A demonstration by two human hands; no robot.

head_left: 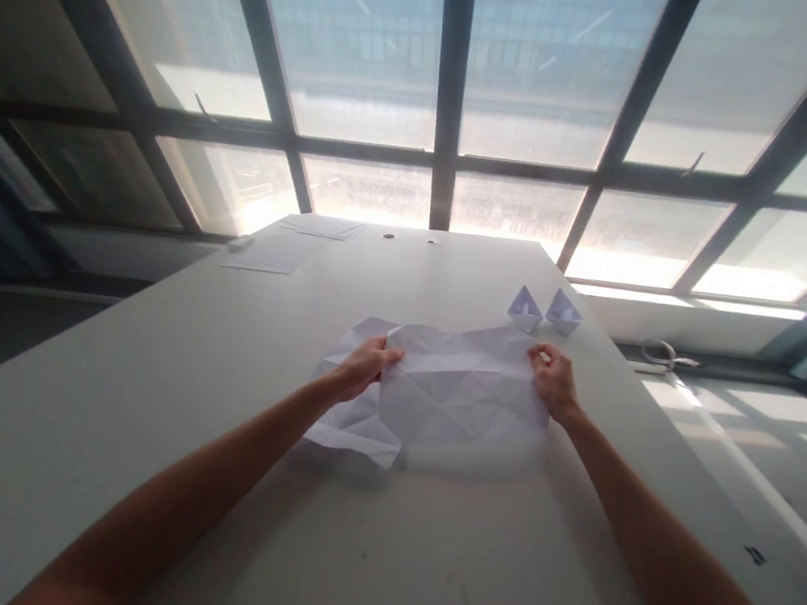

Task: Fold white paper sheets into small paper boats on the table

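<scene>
A creased sheet of white paper (466,393) is stretched between my two hands above the table. My left hand (364,365) pinches its left edge, thumb on top. At the opposite edge, near the upper right corner, my right hand (551,377) grips it between thumb and fingers. A second crumpled sheet (354,429) lies under and to the left of the held one, partly covered by it and by my left hand. Just beyond my right hand stand two folded paper boats, one on the left (525,311) and one on the right (564,312).
The long white table (366,550) runs toward a wall of windows (381,46). Flat white sheets (267,250) lie at its far left. Two round holes are near the far edge. A coiled white cable (660,356) is beyond the table's right side.
</scene>
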